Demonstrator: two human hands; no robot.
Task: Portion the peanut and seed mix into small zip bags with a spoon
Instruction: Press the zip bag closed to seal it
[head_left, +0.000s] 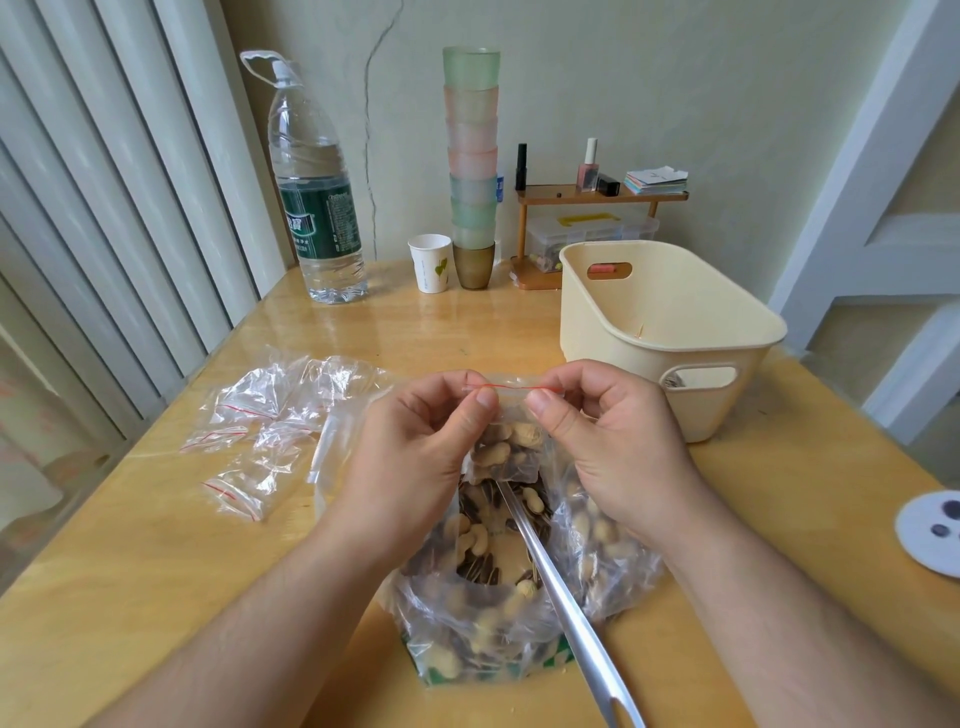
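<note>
At the centre of the frame the left hand and right hand both pinch the red-lined top of a small zip bag, already holding peanuts and seeds, above the big open bag of mix. The spoon rests in that bag (handle toward the lower edge). Sealing well likely means pressing along the strip from 1 end to the other. Empty bags lie at left on the glossy wooden table; a cream basket stands upper right.

Two hands; one spoon
</note>
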